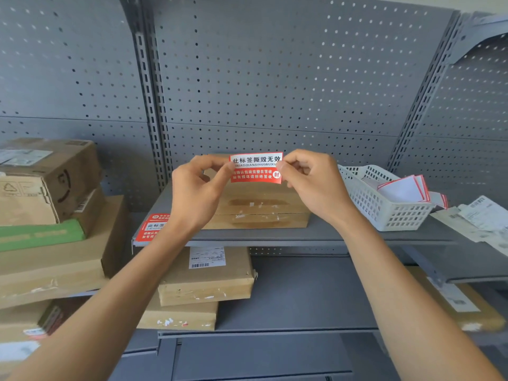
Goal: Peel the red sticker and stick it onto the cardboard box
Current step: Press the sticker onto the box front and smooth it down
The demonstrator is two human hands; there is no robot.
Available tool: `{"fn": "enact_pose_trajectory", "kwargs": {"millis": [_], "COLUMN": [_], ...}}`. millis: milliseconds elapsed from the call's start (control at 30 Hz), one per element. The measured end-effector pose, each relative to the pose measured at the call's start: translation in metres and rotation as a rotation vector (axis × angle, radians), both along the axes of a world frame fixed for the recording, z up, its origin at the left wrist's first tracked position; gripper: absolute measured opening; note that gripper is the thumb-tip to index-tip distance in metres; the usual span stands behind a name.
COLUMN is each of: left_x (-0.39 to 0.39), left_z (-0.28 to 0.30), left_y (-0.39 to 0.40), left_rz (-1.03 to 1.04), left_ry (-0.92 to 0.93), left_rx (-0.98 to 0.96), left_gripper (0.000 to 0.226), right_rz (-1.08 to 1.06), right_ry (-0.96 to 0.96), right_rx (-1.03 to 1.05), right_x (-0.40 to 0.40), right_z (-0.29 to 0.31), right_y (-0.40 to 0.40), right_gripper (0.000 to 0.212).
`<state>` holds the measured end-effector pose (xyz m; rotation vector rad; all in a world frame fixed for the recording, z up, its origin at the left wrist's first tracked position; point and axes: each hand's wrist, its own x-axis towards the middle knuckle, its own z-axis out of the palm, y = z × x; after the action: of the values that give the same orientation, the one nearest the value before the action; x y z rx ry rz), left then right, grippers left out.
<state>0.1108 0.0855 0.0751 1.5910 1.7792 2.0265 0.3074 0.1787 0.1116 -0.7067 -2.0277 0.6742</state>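
A red and white sticker (256, 168) with printed characters is held up flat between both hands, above a flat cardboard box (261, 207) lying on the grey shelf (316, 233). My left hand (198, 188) pinches the sticker's left edge. My right hand (310, 177) pinches its right edge. The sticker hangs in the air, apart from the box top. I cannot tell whether its backing is still on.
More red stickers (152, 226) lie at the shelf's left front corner. A white plastic basket (384, 199) with peeled backing sheets stands to the right. Stacked cardboard boxes (49, 210) fill the left side, others (206, 279) sit on the lower shelf. Perforated grey panel behind.
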Motion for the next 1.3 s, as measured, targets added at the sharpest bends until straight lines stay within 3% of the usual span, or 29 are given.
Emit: {"fn": "enact_pose_trajectory", "kwargs": {"millis": [267,433,700,933,1300], "left_x": [0.008,0.010,0.017,0.021,0.024], "left_z": [-0.031,-0.052,-0.073,-0.067,-0.060], "left_y": [-0.013,-0.010,-0.011,-0.013,-0.005], "left_rz": [0.131,0.193,0.216,0.282,0.384], "left_ry": [0.339,0.430,0.473,0.487,0.490], "left_rx": [-0.141,-0.190,-0.245,-0.241,-0.322], "left_gripper": [0.012,0.011,0.008,0.010,0.023], "right_rz": [-0.021,-0.065,-0.150,-0.210,-0.300], "right_ry": [-0.137,-0.192,-0.254,-0.182,-0.213], "right_rx": [-0.014,0.025,0.101,0.209,0.253], "right_x": [0.017,0.017,0.018,0.012,0.001], "right_z": [-0.043,-0.071,-0.097,-0.103,-0.101], "right_y": [0.005,0.006,0.007,0.003,0.004], "right_gripper": [0.015,0.016,0.017,0.017,0.022]}}
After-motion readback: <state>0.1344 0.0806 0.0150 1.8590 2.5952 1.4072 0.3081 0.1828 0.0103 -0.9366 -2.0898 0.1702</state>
